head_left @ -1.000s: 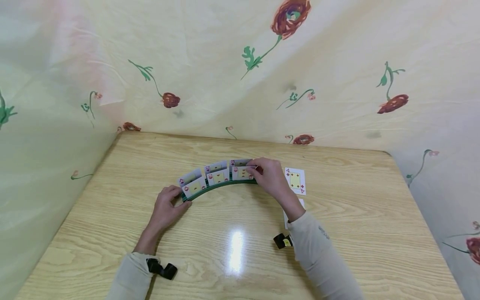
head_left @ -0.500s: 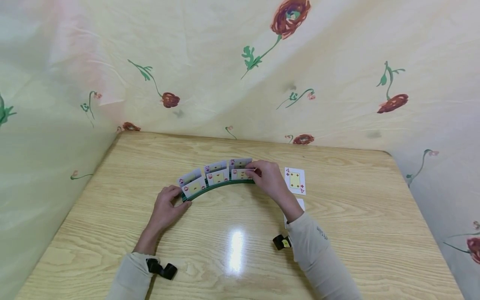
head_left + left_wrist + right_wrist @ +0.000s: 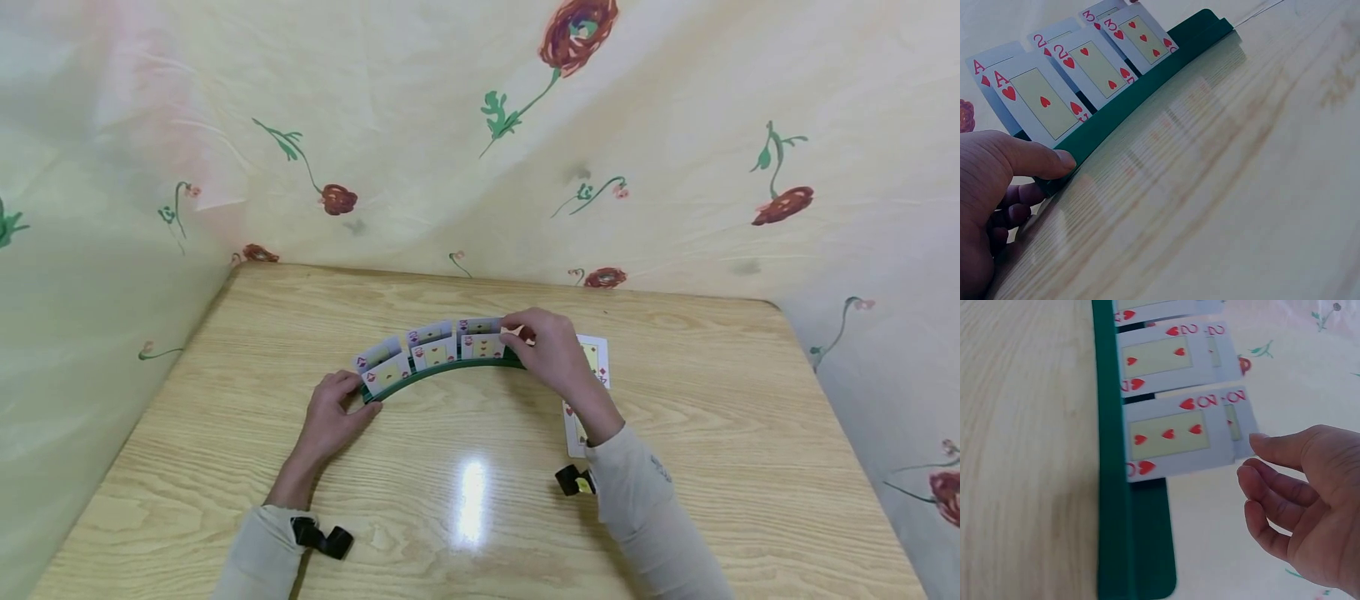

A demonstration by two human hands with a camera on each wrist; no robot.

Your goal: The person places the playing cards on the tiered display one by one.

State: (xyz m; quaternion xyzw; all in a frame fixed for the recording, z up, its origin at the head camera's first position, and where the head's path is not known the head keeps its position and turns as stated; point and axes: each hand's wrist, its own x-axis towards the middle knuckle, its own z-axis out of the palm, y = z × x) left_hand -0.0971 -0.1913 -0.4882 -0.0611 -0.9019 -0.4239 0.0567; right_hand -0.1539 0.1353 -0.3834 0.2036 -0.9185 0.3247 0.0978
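Observation:
My left hand grips the left end of a curved green card holder, thumb on its front face and fingers round behind. Two rows of playing cards stand in the holder. In front are the ace of hearts, two of hearts and three of hearts. Diamond cards of the same ranks show behind them, such as the three of diamonds. My right hand hovers by the threes, fingers loosely bent and holding nothing; its thumb tip appears close to the rear card's edge.
Flat on the wooden table to the right lie a four of diamonds and, nearer me, another card; my right hand and forearm partly cover them. Flowered cloth hangs behind the table.
My right hand has let go of the three of hearts and drawn slightly right. That card dipped lower in the holder, then stands a little higher now. My left hand has stayed put.

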